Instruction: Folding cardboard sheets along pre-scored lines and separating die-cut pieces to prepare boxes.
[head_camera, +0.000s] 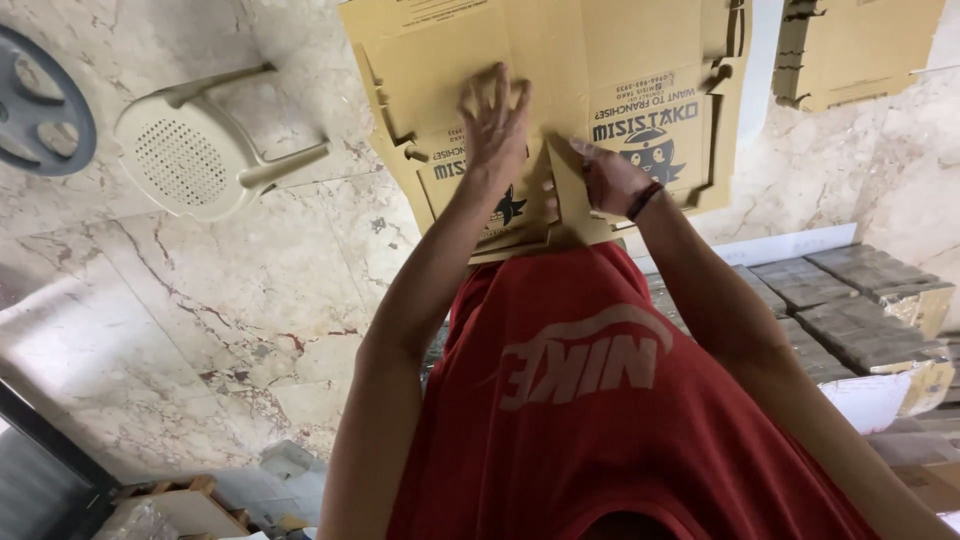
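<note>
My left hand (497, 118) lies flat w/ fingers spread wide on the brown cardboard box blank (560, 60), up at abt 12 o'clock in the view. Palm presses the sheet, nothing clasped. My right hand (608, 180) sits just beside it at abt 1 o'clock, fingers curled onto a folded flap (562, 205) of the same cardboard; looks like a pinch on the flap edge, tho can't tell how tight. Black band (645, 200) on that wrist. The blank is die-cut, w/ slots and tabs along its edges and dark printing plus a round cartoon figure on the panels, and its lower edge touches my red shirt (600, 400).

At 10 o'clock a pale plastic chair (185, 160) stands on the marble floor (200, 310); a grey wheel-like thing (45, 100) pokes in at 9–10 o'clock. More cardboard (860, 45) at 2 o'clock. Stacks of flat brown packs (860, 300) at 3–4 o'clock, well apart from my hands.
</note>
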